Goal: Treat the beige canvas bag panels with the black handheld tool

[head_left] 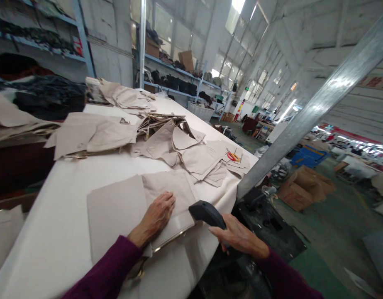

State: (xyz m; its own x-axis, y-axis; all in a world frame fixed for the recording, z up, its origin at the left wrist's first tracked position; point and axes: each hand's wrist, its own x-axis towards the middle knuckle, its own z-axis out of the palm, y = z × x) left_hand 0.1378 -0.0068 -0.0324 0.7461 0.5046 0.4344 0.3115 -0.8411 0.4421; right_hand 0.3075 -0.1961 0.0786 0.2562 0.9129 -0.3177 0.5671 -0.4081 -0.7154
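Note:
My left hand (157, 216) lies flat on a beige fabric piece (169, 187), fingers together and stretched out. A gold-toned metal zipper (171, 241) runs along the near edge of that piece. To the left, a smooth beige panel (116, 207) joins or lies under it; I cannot tell which. My right hand (241, 236) is wrapped around a black vacuum nozzle (206, 211). Its flat tip is at the right edge of the fabric, and a dark hose (253, 274) hangs below. Part of another zipper (138, 272) shows near my left sleeve.
Stacks of beige cut pieces (197, 160) spread across the white-covered table (69, 187). Red and yellow scissors (233, 156) lie on the far right pieces. A slanted metal post (303, 108) stands at the table's right edge, beside a black machine (272, 228) and cardboard boxes (298, 191).

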